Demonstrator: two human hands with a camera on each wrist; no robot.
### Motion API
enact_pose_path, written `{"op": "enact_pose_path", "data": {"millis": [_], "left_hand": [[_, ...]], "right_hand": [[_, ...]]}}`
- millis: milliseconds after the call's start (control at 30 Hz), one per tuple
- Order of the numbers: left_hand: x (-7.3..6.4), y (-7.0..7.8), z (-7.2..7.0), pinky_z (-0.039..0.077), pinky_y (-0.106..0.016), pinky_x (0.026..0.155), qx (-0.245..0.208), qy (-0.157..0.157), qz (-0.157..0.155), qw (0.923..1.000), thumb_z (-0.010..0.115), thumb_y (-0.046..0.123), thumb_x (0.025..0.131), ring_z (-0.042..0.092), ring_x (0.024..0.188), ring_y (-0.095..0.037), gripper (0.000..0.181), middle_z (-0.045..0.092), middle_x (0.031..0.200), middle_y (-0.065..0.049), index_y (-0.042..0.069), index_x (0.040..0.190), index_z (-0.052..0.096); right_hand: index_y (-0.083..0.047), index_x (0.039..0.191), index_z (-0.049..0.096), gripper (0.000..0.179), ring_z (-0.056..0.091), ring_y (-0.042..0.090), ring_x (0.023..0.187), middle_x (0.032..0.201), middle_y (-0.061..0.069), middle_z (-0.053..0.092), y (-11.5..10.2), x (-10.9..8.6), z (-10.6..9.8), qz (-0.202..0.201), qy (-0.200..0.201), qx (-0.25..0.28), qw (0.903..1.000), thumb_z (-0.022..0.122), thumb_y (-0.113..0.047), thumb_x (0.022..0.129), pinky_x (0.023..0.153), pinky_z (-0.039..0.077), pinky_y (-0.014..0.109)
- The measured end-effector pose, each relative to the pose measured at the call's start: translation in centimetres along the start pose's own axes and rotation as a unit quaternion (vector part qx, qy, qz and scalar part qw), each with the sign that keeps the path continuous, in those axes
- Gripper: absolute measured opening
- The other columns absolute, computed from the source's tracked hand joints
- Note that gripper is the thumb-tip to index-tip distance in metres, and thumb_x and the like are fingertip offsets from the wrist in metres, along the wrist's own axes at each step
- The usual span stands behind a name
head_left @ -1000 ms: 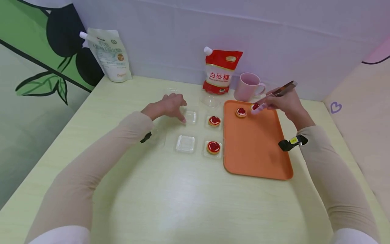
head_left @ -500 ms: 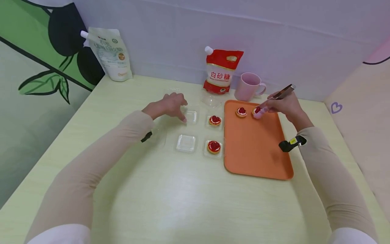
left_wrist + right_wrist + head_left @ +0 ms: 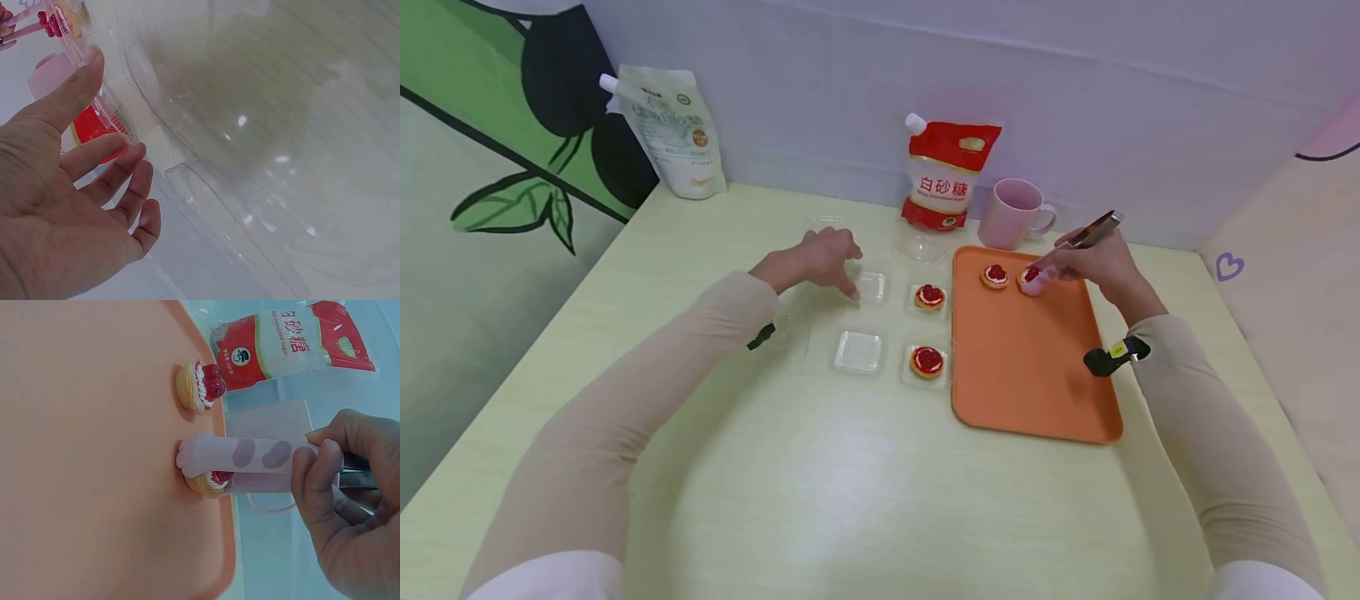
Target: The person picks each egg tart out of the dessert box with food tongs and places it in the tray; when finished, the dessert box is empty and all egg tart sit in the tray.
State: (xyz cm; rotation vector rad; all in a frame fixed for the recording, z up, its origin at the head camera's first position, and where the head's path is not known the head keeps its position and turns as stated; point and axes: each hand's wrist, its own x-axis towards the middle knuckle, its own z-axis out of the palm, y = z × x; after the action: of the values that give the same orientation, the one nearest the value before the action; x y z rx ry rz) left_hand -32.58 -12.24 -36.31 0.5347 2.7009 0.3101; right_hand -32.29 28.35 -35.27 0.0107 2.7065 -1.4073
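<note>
My right hand [image 3: 1097, 260] holds tongs [image 3: 262, 455] with pale pink paw-shaped tips and a metal handle. The tips stand at both sides of a small fruit tart [image 3: 205, 485] on the orange tray [image 3: 1030, 367], partly hiding it. Another tart [image 3: 995, 277] sits to its left on the tray. My left hand [image 3: 820, 260] has its thumb and forefinger spread at the edge of a clear plastic box [image 3: 871, 287]; the fingertips appear to touch it. Below it lies another clear box [image 3: 858, 352] with nothing in its tray.
Two tarts [image 3: 929, 297] rest in clear box halves left of the tray. A pink mug [image 3: 1011, 215] and a red sugar bag [image 3: 946, 177] stand behind. A pale spouted pouch [image 3: 673, 137] stands at the back left. Another clear lid [image 3: 921, 246] lies near the sugar bag.
The tongs have come down around the right-hand tart, which shifted slightly toward me on the tray and then a little left. My left hand has stayed in place.
</note>
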Motion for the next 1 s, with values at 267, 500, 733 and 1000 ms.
{"op": "enact_pose_path", "data": {"millis": [267, 500, 733, 1000], "left_hand": [[-0.1, 0.0, 0.0, 0.031, -0.050, 0.101, -0.001, -0.001, 0.000, 1.0000, 0.086, 0.037, 0.078, 0.043, 0.130, -0.036, 0.082, 0.052, 0.144, -0.015, 0.003, 0.144, 0.051], [-0.2, 0.0, 0.0, 0.031, -0.050, 0.101, -0.004, -0.001, 0.000, 1.0000, 0.086, 0.036, 0.079, 0.043, 0.130, -0.035, 0.082, 0.052, 0.144, -0.016, 0.002, 0.144, 0.051], [-0.3, 0.4, -0.2, 0.031, -0.050, 0.101, 0.004, -0.007, 0.001, 1.0000, 0.085, 0.036, 0.079, 0.043, 0.129, -0.036, 0.083, 0.050, 0.145, -0.017, 0.001, 0.145, 0.049], [-0.2, 0.6, -0.5, 0.030, -0.053, 0.107, 0.038, -0.024, 0.003, 0.9990, 0.084, 0.040, 0.079, 0.039, 0.132, -0.038, 0.086, 0.045, 0.146, -0.019, 0.001, 0.146, 0.047]], "right_hand": [[0.010, 0.122, 0.054, 0.039, 0.066, 0.006, 0.060, 0.075, -0.012, 0.064, -0.2, -0.2, 0.0, -0.003, -0.004, 0.005, 1.0000, 0.070, -0.012, 0.093, 0.063, 0.057, 0.023], [0.011, 0.122, 0.053, 0.041, 0.066, 0.006, 0.059, 0.075, -0.012, 0.065, -0.5, -0.6, -0.5, -0.019, -0.009, 0.028, 0.9994, 0.070, -0.011, 0.092, 0.061, 0.056, 0.021], [0.012, 0.118, 0.055, 0.033, 0.065, 0.005, 0.055, 0.072, -0.011, 0.068, -1.3, -0.9, -0.8, -0.050, 0.000, 0.078, 0.9957, 0.066, -0.006, 0.093, 0.058, 0.055, 0.020], [0.010, 0.119, 0.058, 0.034, 0.065, 0.009, 0.060, 0.079, -0.008, 0.070, -3.1, -1.6, 0.0, -0.058, 0.004, 0.081, 0.9950, 0.069, -0.007, 0.091, 0.061, 0.056, 0.021]]}}
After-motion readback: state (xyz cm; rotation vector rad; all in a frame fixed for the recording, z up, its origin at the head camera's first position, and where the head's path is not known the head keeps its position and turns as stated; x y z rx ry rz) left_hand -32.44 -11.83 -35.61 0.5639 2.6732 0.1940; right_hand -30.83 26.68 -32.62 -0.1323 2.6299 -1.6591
